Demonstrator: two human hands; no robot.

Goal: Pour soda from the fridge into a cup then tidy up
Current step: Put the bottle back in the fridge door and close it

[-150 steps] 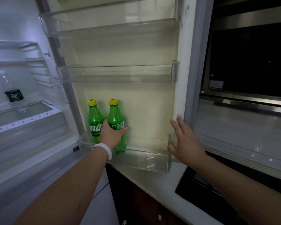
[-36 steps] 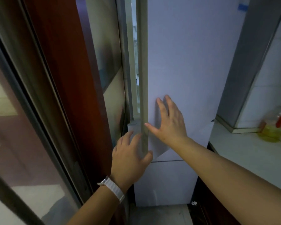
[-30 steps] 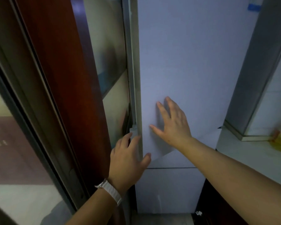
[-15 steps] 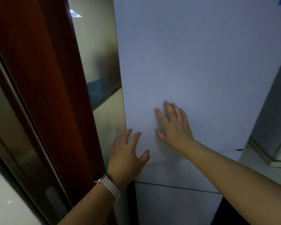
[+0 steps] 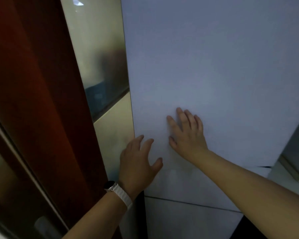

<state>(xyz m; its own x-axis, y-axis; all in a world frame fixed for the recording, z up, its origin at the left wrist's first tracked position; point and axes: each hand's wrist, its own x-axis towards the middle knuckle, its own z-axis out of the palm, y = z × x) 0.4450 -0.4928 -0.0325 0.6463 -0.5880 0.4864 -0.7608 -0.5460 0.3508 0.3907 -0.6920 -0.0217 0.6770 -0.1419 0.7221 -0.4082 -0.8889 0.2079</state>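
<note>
The pale fridge door (image 5: pixel 214 66) fills the middle and right of the view and sits flush with the fridge body, with no gap showing. My right hand (image 5: pixel 186 133) lies flat on the door with its fingers spread. My left hand (image 5: pixel 138 161), with a white watch band at the wrist, rests open at the door's left edge near its lower corner. Neither hand holds anything. The soda bottles and the cup are out of sight.
A dark red door frame (image 5: pixel 38 100) with a glass panel stands close on the left. The fridge's metallic side (image 5: pixel 100 57) shows between them. A lower fridge door (image 5: pixel 188 219) sits below a seam. A strip of pale countertop (image 5: pixel 283 175) shows at the right edge.
Five seconds ago the fridge stood open with my left hand on a green bottle in the door shelf. Since then the door has swung shut under both hands; the last gap has gone.
</note>
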